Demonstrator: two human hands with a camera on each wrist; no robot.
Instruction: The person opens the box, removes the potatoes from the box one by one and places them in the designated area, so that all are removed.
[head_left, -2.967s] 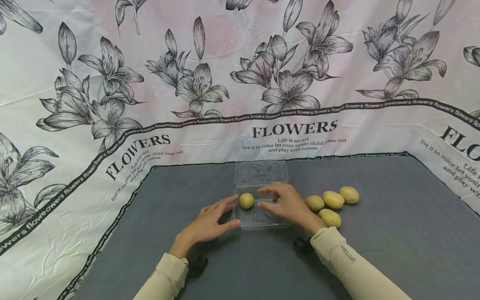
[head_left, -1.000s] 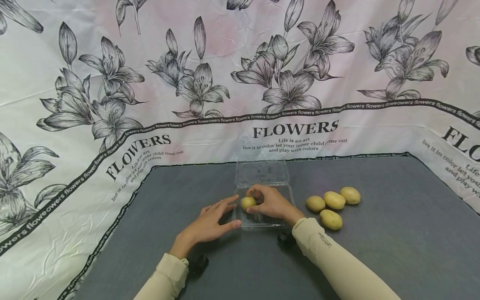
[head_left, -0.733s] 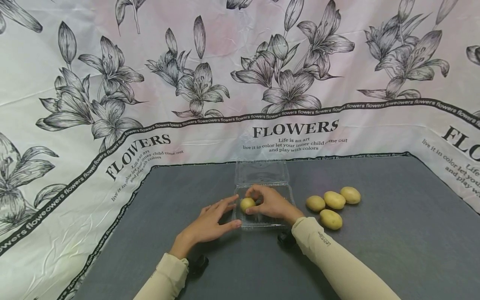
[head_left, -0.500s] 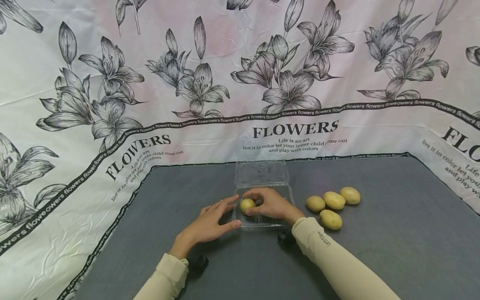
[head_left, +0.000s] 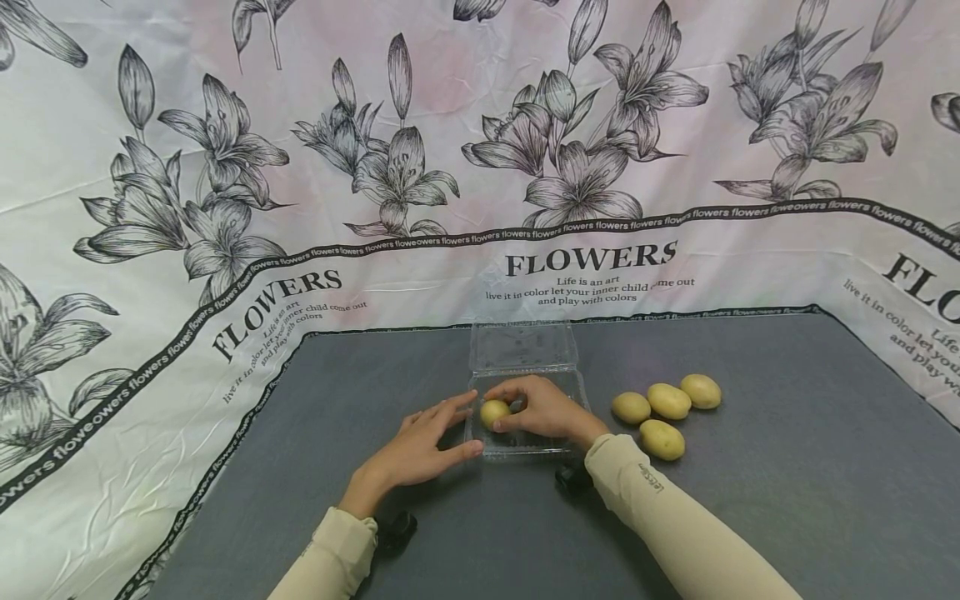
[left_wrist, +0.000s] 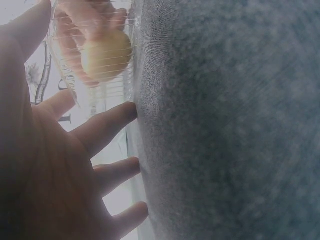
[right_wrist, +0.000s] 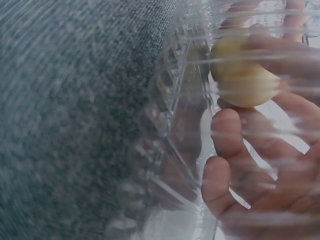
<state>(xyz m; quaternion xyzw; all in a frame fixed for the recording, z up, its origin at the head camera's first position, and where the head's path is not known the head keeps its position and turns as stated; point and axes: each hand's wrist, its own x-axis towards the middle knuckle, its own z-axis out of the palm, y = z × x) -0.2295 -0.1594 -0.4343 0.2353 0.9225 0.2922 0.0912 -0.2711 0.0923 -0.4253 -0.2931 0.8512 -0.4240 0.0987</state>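
A clear plastic clamshell container [head_left: 525,450] lies on the table with its lid [head_left: 523,346] folded back. Inside, toward its left side, is a yellow potato [head_left: 493,413]. My right hand [head_left: 546,408] reaches into the container and holds this potato between thumb and fingers; the right wrist view shows the potato [right_wrist: 245,75] and hand through the clear plastic wall. At the container's left side, my left hand [head_left: 423,446] has its fingers spread and nearly straight. Its fingertips are at the container wall, and contact is hard to tell.
Several more yellow potatoes [head_left: 669,401] lie grouped on the grey table [head_left: 750,517] to the right of the container. A white flower-printed cloth [head_left: 420,283] rises behind and at the sides of the table.
Since the earliest frame, my right hand has moved left and taken hold of the potato in the container. Over the last second the potato has shifted slightly nearer. My left hand stays in place.
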